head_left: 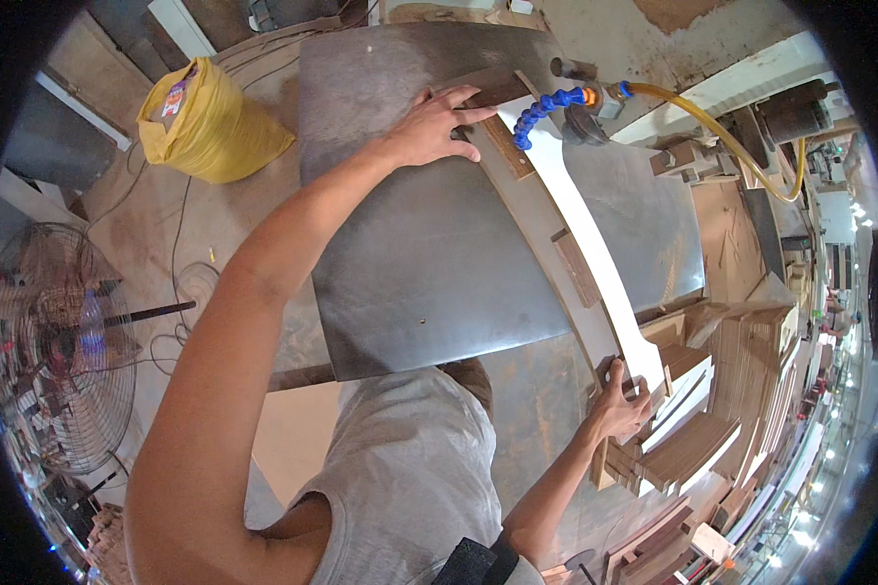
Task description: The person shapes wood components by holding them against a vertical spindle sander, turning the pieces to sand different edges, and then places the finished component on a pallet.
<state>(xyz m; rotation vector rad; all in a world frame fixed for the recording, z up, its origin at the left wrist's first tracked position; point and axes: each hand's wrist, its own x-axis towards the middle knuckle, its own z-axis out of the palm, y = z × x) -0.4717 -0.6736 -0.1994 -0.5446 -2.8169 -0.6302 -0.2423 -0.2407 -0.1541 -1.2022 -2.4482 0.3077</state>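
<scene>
A long curved white board lies along a grey jig with brown wooden blocks on it, slanting across a dark metal machine table. My left hand is at the far end of the jig, fingers spread over its edge and thumb apart, gripping it there. At the near end, past the table's edge, my right hand has its thumb and fingers bent around the end of the jig and board. A blue segmented hose bends down over the white board near its far end, next to a dark round machine part.
A yellow sack stands on the floor at the far left, and a caged fan is at the left edge. Stacks of cut boards stand to the right of my right hand. A yellow air tube loops at the upper right.
</scene>
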